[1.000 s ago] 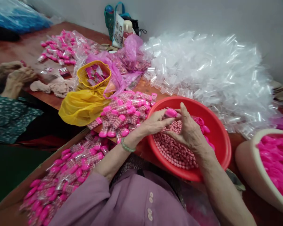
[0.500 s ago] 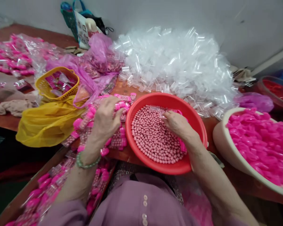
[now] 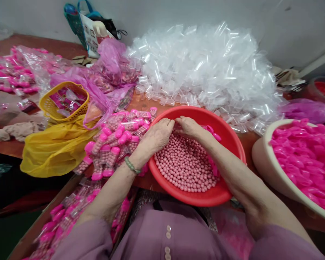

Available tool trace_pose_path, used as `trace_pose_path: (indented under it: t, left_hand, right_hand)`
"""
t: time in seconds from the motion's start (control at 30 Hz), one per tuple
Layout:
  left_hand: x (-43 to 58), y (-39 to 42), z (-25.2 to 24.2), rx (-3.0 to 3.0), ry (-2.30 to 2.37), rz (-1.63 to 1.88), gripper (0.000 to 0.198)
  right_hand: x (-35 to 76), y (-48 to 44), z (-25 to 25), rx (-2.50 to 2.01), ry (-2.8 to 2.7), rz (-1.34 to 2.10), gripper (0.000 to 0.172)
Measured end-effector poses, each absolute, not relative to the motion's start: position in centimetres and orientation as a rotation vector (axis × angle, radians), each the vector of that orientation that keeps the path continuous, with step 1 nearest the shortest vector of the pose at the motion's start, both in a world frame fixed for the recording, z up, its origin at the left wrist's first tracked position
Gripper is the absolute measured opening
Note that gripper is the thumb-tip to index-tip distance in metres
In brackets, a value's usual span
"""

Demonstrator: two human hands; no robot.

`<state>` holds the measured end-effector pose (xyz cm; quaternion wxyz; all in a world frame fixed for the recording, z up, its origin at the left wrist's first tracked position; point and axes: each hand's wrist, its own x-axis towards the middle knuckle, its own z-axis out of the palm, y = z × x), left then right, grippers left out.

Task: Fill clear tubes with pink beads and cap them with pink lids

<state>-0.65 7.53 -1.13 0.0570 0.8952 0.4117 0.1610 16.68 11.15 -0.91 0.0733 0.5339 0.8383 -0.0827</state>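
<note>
Both bare hands meet inside a round red plastic basin (image 3: 230,141), its rim broad and smooth. The left hand (image 3: 158,135) arches in over the basin's left edge, its fingers bent and its back turned up; the right hand (image 3: 189,126) faces it from the other side, fingers curled downward. The fingertips come close together, and the backs of the hands hide whatever may lie between them, so I cannot tell whether either grip is narrow, wide or holding something. Below them lie dusty-pink round beads (image 3: 184,166), glossy and of even size, spread over the basin's floor. A few hot-pink plastic caps (image 3: 216,136) rest at the basin's right side, partly behind the right forearm.

A bracelet of polished green beads (image 3: 131,166) circles the left wrist. Just left of the basin is a heap of clear bead-filled bottles (image 3: 119,139) with rounded pink caps; more lie in a box (image 3: 25,236) below the table edge. Behind the basin rises a mound of thin, shiny transparent containers (image 3: 203,68). At right, a cream tub (image 3: 264,160) brims with glossy pink caps.

Farther left, a perforated yellow basket (image 3: 44,106) holds small printed packets (image 3: 69,99), above a crinkled translucent yellow bag (image 3: 54,151). The packets' lettering is too small to read, as is the printing on the white tote bag (image 3: 90,36) by the wall.
</note>
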Motion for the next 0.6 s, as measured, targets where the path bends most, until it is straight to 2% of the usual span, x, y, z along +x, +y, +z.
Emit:
trace_pose_path:
  t: [0.17, 0.33, 0.6]
  left_hand:
    - [-0.2, 7.2, -2.0, 2.931, 1.17, 0.204, 0.047]
    - [-0.1, 7.2, -2.2, 2.966, 1.202, 0.065, 0.046]
    - [0.7, 7.3, -0.2, 2.798, 1.208, -0.241, 0.035]
  right_hand:
    - [17.9, 11.6, -0.3, 1.651, 2.545, -0.418, 0.043]
    - [18.2, 11.6, -0.7, 1.971, 2.407, -0.517, 0.029]
    - [18.5, 11.5, -0.9, 1.682, 2.536, -0.774, 0.036]
